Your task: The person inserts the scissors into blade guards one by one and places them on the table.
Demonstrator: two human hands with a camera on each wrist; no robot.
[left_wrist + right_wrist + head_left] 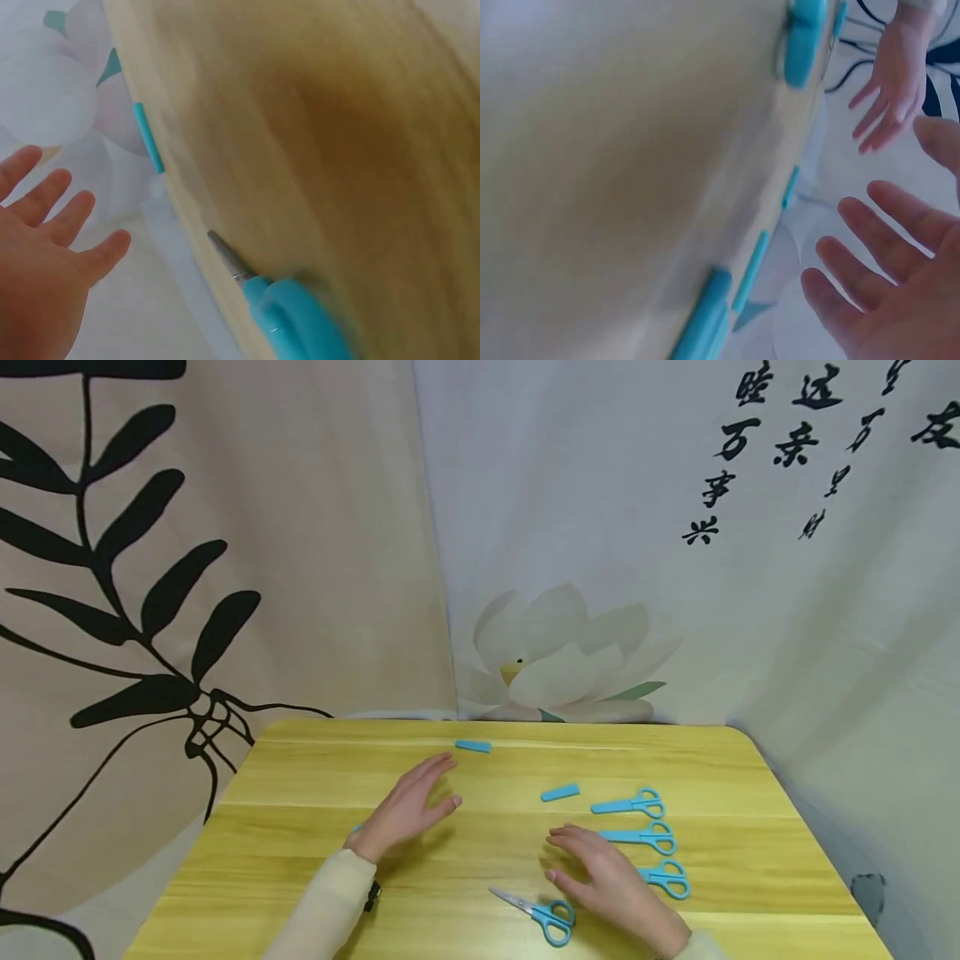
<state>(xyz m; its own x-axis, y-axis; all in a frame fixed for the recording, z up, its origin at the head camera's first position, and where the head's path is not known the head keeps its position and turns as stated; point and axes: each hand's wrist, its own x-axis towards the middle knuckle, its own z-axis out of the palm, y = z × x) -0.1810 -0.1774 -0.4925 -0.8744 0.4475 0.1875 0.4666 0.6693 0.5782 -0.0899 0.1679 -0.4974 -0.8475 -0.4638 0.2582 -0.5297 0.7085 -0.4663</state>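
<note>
- Bare-bladed scissors (pixel 533 910) seem light and stiff; best taken by the handle loops (pixel 547 933)
- Left hand (pixel 407 810) beyond them, right hand (pixel 603 878) beside: both relaxed, empty

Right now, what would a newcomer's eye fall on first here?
Probably the bare-bladed scissors, low in the head view on the wooden table, just left of the right hand. Next, the three blue scissors lined up one behind another on the right side, then the two loose blue covers farther back, one of them close to the far edge.
</note>
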